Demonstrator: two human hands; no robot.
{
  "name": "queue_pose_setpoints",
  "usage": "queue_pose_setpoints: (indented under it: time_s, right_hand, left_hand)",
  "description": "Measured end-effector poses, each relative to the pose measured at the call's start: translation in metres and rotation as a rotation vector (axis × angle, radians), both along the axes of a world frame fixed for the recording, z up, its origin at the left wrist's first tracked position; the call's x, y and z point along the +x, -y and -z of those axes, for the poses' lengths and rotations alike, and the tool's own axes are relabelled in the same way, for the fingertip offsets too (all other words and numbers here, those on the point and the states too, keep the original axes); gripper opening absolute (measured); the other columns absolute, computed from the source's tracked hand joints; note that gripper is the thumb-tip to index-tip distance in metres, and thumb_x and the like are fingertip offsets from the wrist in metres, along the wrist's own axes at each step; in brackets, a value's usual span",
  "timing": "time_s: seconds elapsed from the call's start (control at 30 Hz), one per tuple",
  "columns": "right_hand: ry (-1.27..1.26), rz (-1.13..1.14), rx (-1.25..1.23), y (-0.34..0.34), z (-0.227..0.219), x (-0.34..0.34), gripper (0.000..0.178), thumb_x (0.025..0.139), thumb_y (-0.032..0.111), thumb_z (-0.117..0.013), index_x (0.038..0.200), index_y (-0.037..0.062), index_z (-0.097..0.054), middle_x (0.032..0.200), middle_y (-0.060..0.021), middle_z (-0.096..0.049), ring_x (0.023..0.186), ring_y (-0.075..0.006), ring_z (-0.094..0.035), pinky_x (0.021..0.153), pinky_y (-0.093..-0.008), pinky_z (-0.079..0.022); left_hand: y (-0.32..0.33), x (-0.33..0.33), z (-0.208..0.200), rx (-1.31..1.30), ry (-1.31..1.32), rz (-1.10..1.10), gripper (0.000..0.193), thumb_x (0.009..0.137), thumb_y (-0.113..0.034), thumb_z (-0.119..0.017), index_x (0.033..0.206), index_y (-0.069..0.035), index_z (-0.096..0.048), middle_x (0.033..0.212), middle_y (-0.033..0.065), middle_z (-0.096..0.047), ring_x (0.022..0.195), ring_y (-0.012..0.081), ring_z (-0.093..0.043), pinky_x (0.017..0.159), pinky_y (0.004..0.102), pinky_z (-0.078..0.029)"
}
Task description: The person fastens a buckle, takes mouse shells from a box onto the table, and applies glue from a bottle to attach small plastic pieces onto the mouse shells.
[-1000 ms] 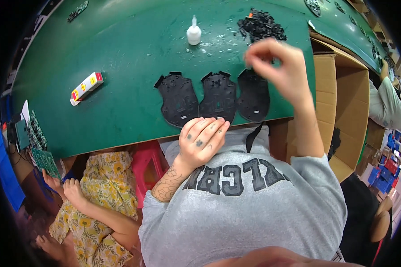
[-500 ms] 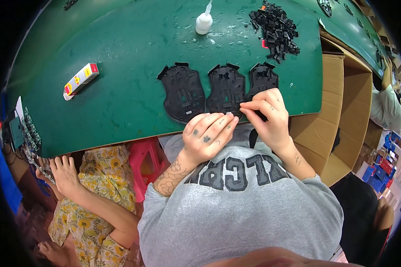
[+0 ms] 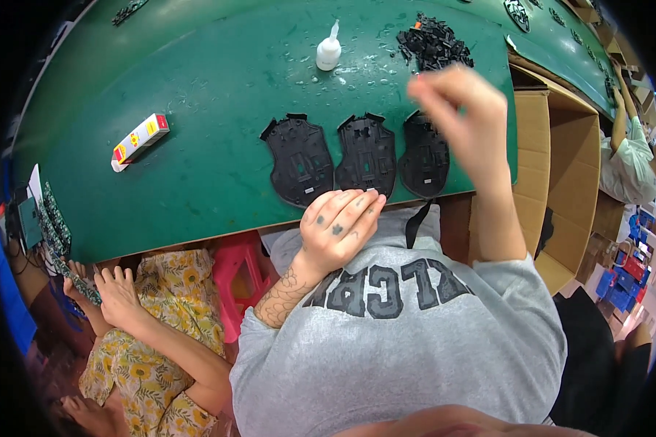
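Three black plastic shells (image 3: 299, 164) lie in a row along the table's near edge, their inner ribs facing up. My left hand (image 3: 339, 224) is closed at the near end of the middle shell (image 3: 366, 154), fingers together and fingertips over its rim. Its palm and thumb are hidden, so I cannot see what it holds. Over the right shell (image 3: 424, 162) my right hand (image 3: 466, 109) is raised, blurred by motion, with its fingers towards a heap of small black parts (image 3: 437, 45). Whether it holds anything does not show.
A white dropper bottle (image 3: 329, 51) stands beyond the shells, near wet drops. A small carton (image 3: 140, 142) lies at the left. Cardboard boxes (image 3: 530, 146) flank the table's right side. To my left sits another person beside a pink stool (image 3: 235, 277).
My right hand has left the middle shell and swung up and away towards the heap, uncovering the right shell. The left hand stays put. The view has shifted slightly.
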State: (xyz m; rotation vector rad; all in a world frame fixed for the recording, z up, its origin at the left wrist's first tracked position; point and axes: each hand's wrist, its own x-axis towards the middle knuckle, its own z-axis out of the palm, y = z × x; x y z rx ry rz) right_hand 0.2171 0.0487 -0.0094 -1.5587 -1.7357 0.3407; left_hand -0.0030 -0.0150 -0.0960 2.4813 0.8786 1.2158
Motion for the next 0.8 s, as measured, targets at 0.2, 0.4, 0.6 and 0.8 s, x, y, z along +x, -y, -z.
queue_pose_setpoints:
  time_s: [0.2, 0.4, 0.6, 0.8]
  right_hand:
    - [0.312, -0.16, 0.137, -0.062, 0.032, 0.036, 0.01, 0.08, 0.008, -0.069, 0.089, 0.0043, -0.072, 0.083, -0.0054, -0.063, 0.083, -0.0231, -0.061, 0.075, -0.034, -0.05]
    - [0.292, -0.299, 0.142, -0.043, 0.006, 0.009, 0.014, 0.076, 0.004, -0.072, 0.09, 0.0073, -0.073, 0.088, -0.0056, -0.067, 0.084, -0.0238, -0.064, 0.075, -0.0331, -0.053]
    - [-0.214, -0.332, -0.293, 0.025, 0.01, -0.062, 0.017, 0.071, -0.004, -0.073, 0.087, 0.0027, -0.074, 0.081, -0.0074, -0.072, 0.07, -0.0162, -0.068, 0.06, -0.0253, -0.052]
    - [-0.03, -0.377, -0.056, 0.027, 0.036, -0.071, 0.017, 0.069, 0.003, -0.076, 0.085, 0.0065, -0.071, 0.082, -0.0046, -0.063, 0.078, -0.0218, -0.057, 0.066, -0.0314, -0.047]
  left_hand:
    - [0.006, -0.027, -0.002, 0.129, 0.065, 0.086, 0.022, 0.075, -0.009, -0.071, 0.097, -0.013, -0.074, 0.107, -0.0019, -0.068, 0.101, 0.0156, -0.063, 0.09, 0.0327, -0.05]
    - [0.01, -0.049, 0.017, 0.079, -0.018, -0.258, 0.022, 0.076, -0.008, -0.072, 0.096, -0.016, -0.073, 0.107, -0.0028, -0.066, 0.104, 0.0174, -0.06, 0.094, 0.0375, -0.045]
    - [0.006, -0.04, 0.014, 0.071, -0.068, -0.326, 0.031, 0.07, -0.007, -0.072, 0.099, -0.019, -0.074, 0.108, -0.0066, -0.065, 0.104, 0.0137, -0.058, 0.091, 0.0318, -0.042]
    - [0.007, -0.041, 0.012, 0.039, -0.071, -0.305, 0.035, 0.068, -0.007, -0.071, 0.1, -0.02, -0.074, 0.108, -0.0079, -0.064, 0.103, 0.013, -0.058, 0.09, 0.0309, -0.043]
